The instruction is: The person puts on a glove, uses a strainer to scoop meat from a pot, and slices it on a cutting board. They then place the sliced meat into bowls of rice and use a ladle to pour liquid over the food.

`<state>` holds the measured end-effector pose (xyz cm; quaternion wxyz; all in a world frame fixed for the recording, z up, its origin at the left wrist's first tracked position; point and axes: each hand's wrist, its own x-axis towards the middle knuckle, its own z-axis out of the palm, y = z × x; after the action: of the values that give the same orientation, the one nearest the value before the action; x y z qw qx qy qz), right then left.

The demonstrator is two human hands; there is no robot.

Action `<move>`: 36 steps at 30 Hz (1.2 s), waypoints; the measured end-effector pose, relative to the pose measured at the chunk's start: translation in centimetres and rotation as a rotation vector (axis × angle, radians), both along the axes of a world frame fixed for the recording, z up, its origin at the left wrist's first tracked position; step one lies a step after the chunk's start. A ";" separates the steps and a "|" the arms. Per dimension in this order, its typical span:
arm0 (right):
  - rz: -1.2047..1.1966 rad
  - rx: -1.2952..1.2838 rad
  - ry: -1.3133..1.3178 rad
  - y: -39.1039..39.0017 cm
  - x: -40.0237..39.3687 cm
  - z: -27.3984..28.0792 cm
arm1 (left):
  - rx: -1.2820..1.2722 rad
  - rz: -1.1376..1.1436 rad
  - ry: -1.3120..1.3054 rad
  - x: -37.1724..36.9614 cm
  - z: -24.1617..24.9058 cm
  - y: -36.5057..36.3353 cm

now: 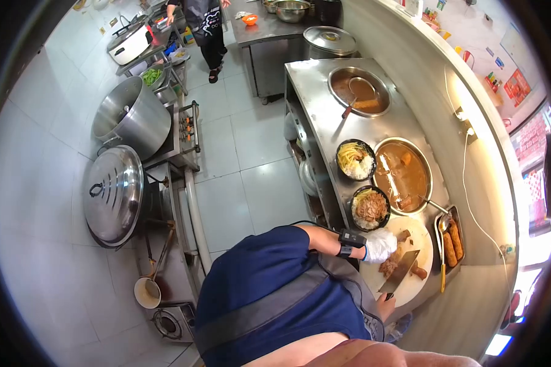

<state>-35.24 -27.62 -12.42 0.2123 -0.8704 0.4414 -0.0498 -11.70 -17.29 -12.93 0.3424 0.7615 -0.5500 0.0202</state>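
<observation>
My left hand (380, 245), in a white glove with a black band on the wrist, presses on brown cooked meat (390, 266) lying on a round white cutting board (423, 241). My right hand (386, 300) grips the handle of a cleaver (401, 271), and its blade lies angled across the meat. Just beyond the board stands a black bowl of rice topped with brown meat (370, 208). A second black bowl with rice and yellow shreds (355, 160) sits farther along the steel counter (315, 98).
A wide pan of brown curry (403, 174) sits beside the bowls, and a tray of fried rolls (452, 243) lies right of the board. A sauce pot with ladle (359, 92) stands farther off. Big steel pots (131, 116) line the left side. Another person (205, 30) stands at the far end.
</observation>
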 end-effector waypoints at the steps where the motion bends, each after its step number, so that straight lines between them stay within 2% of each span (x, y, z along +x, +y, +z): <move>1: 0.022 -0.010 -0.050 -0.1 -0.1 -0.2 | -0.017 -0.020 -0.005 0.2 -0.9 -0.5; 2: 0.018 -0.020 -0.088 -0.2 -0.7 -0.6 | -0.033 -0.065 0.001 0.4 -2.3 -1.1; 3: 0.034 -0.036 -0.091 -0.2 -1.0 -1.6 | 0.136 0.061 -0.303 0.3 -5.2 -1.6; 4: 0.021 0.065 -0.112 0.5 -1.0 -1.9 | 0.271 0.157 -0.623 0.1 -4.2 -1.3; 5: 0.021 0.077 -0.069 0.9 -1.1 -2.2 | 0.073 0.079 -0.354 -0.5 -3.4 -1.1; 6: 0.026 0.123 -0.076 0.8 -0.6 -0.6 | -0.093 -0.009 -0.059 0.2 0.7 0.8; 8: 0.063 0.085 -0.140 0.2 -0.7 0.1 | 0.189 -0.008 -0.066 0.4 1.9 0.4; 9: 0.019 0.065 -0.157 0.9 -0.6 1.0 | 0.168 -0.005 -0.096 0.9 -0.8 -0.3; 11: -0.055 0.082 -0.176 1.4 -0.4 0.7 | 0.243 0.000 -0.071 1.1 0.3 -0.3; 12: -0.104 0.084 -0.176 1.3 -0.6 -0.1 | 0.238 0.000 -0.078 1.2 0.5 -0.3; 15: -0.049 0.141 -0.091 1.3 -0.1 0.2 | 0.231 -0.021 -0.033 1.3 1.3 -0.3; 17: -0.055 0.165 -0.135 2.2 0.4 2.3 | 0.242 -0.032 -0.044 1.3 1.4 -0.5; 20: -0.005 0.169 -0.043 2.9 0.6 0.5 | 0.232 -0.033 -0.017 1.0 1.4 -0.2; 22: -0.007 0.164 -0.052 2.4 0.9 0.6 | 0.183 -0.025 0.007 1.2 1.7 -0.9; 26: 0.029 0.164 -0.112 3.3 1.4 2.6 | 0.238 -0.048 -0.005 1.4 1.4 -0.6; 28: 0.035 0.190 -0.103 3.5 1.6 0.3 | 0.177 -0.041 -0.043 1.1 1.1 -0.6; 30: -0.012 0.192 -0.098 3.2 1.2 0.0 | 0.138 -0.047 -0.050 1.0 0.0 -0.5; 31: 0.025 0.199 -0.113 3.0 1.4 0.8 | 0.040 -0.050 -0.053 1.0 -0.6 -0.4; 34: 0.009 0.247 -0.165 4.0 1.9 1.7 | 0.153 -0.082 0.019 1.0 0.5 0.0; 36: 0.025 0.299 -0.212 4.3 1.4 0.9 | 0.270 -0.070 -0.103 1.2 0.1 -0.1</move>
<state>-33.81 -23.29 -11.54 0.3854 -0.8243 0.4083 -0.0724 -10.53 -17.41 -12.86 0.2087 0.7789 -0.5908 -0.0272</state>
